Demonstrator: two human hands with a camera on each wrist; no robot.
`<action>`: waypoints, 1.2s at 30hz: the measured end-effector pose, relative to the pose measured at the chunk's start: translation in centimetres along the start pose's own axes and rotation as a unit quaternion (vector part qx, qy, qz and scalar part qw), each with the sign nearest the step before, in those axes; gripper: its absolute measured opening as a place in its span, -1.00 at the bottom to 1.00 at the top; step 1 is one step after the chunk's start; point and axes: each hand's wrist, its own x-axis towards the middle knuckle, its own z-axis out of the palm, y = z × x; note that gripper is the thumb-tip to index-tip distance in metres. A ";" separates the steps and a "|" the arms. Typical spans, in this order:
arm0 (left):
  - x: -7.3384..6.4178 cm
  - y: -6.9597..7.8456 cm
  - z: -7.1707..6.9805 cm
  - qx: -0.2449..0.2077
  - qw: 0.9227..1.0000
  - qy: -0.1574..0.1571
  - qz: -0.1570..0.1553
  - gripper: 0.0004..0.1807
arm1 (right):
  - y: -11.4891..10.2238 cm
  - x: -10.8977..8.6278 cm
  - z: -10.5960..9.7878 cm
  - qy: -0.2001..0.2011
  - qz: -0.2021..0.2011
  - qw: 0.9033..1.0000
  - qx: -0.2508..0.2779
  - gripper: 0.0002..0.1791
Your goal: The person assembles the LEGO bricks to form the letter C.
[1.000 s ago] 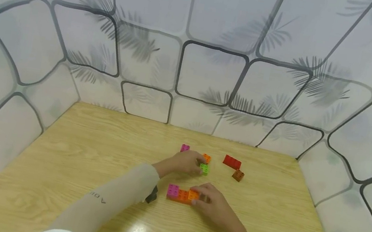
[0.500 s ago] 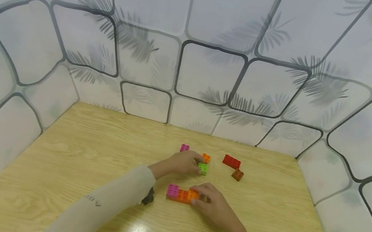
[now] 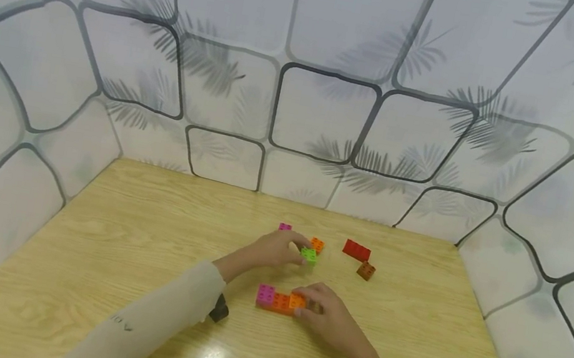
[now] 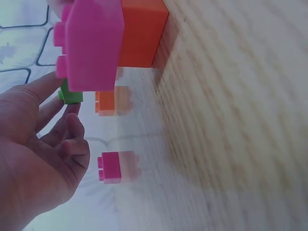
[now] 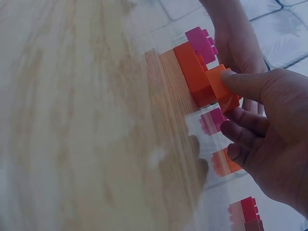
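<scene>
In the head view my left hand (image 3: 275,248) pinches a lime-green toy brick (image 3: 309,255) by its sides. The left wrist view shows that green brick (image 4: 72,94) off the tabletop, at the fingertips. My right hand (image 3: 332,318) grips the orange brick (image 3: 297,301) at the right end of a small assembly. Its base is a long red-orange brick (image 3: 280,302), with a pink brick (image 3: 266,294) on the left end. Between the two top bricks, the base's studs show. The right wrist view has my thumb against the orange brick (image 5: 222,86).
Behind the left hand lie a loose pink brick (image 3: 285,227) and an orange brick (image 3: 317,245). Farther right, a red brick (image 3: 357,250) lies close to a brown brick (image 3: 366,271). Patterned walls edge the wooden table (image 3: 144,212) at the back and sides.
My left hand has drawn the green brick a little to the left and up from its place before the loose orange brick. The right hand and the assembly stay almost where they were.
</scene>
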 end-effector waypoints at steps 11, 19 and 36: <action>-2.2 0.0 -0.5 -0.034 0.999 0.010 0.037 -0.56 | 0.1 -0.2 -0.2 0.004 -0.013 1.000 -0.008 -0.56; -4.2 -0.1 -0.9 -0.050 0.998 0.020 0.030 -0.56 | 0.0 -0.3 -0.3 0.006 -0.020 1.000 -0.005 -0.55; -8.9 -1.2 -1.1 -0.057 0.998 0.026 0.013 -0.56 | -0.3 -0.1 -0.1 0.009 0.002 1.000 -0.004 -0.59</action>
